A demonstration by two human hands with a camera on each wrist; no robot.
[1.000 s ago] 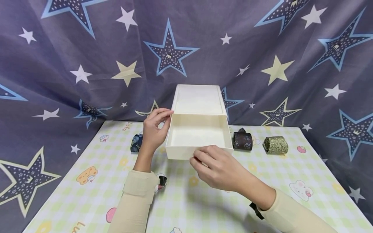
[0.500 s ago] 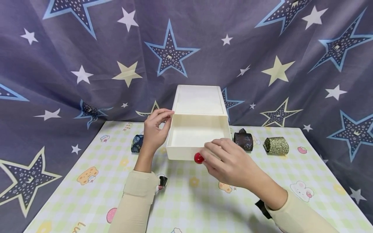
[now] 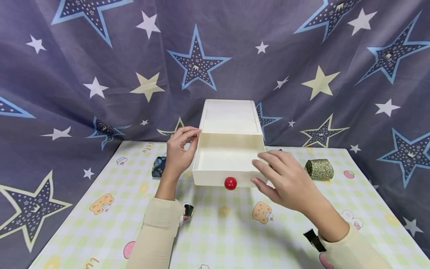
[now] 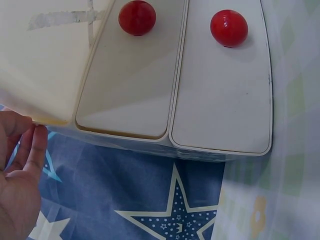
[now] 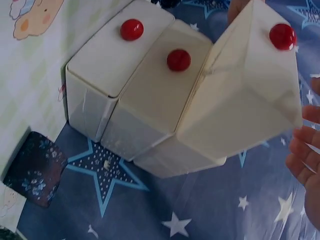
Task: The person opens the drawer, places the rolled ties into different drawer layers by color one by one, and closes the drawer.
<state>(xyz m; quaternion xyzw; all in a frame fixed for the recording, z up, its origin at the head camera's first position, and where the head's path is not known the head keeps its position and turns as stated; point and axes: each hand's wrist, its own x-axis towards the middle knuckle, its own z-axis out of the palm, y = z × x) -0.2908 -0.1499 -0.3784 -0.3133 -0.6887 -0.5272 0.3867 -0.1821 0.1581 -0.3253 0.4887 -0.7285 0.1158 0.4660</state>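
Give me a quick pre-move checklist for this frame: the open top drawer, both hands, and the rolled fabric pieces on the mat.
1. Top drawer pulled out of the white cabinet: ok, its inside shows bare in the head view.
2. Left hand steadying the cabinet: ok, fingers curl at its front left corner.
3. Right hand free: ok, it holds nothing, and its fingers are spread off the red knob.
4. Green rolled fabric within reach: ok, it lies on the mat right of the right hand.
5. Dark roll nearest the drawer: cannot tell, the right hand hides it.
6. Blue roll: ok, it lies behind the left wrist.
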